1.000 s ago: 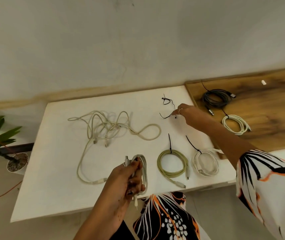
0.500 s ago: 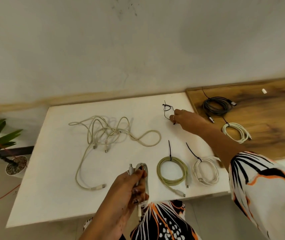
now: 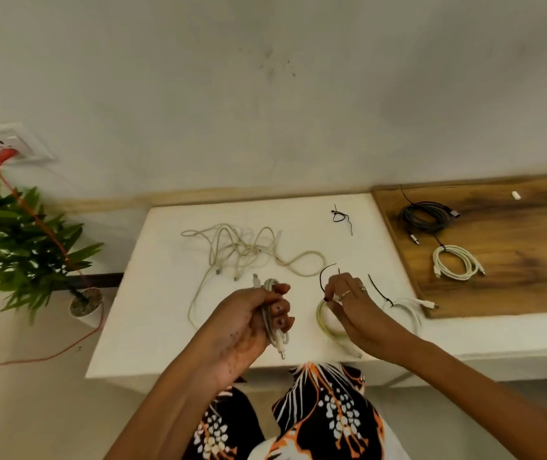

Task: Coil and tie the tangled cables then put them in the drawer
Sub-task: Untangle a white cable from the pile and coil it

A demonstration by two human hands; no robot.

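Note:
My left hand [image 3: 252, 322] is shut on a coiled grey-white cable [image 3: 273, 323], held above the white table's [image 3: 166, 327] front edge. My right hand [image 3: 348, 302] pinches a black zip tie [image 3: 323, 277] that curves up and left from the fingertips. Under that hand lies a coiled yellow-green cable [image 3: 325, 322], partly hidden. A coiled white cable [image 3: 410, 310] with a black tie lies right of it. A tangle of cream cables [image 3: 239, 252] sprawls across the table's middle. More black zip ties [image 3: 341, 216] lie at the back.
A wooden board [image 3: 514, 260] on the right carries a tied black coil [image 3: 428, 216] and a tied white coil [image 3: 456, 267]. A potted plant [image 3: 23, 244] stands on the floor at the left, with an orange cord [image 3: 33, 217] running to a wall socket [image 3: 13, 144].
My right hand has come back from the zip ties at the table's rear toward me, now holding one tie. My left hand still grips the coiled cable. The view shifted right.

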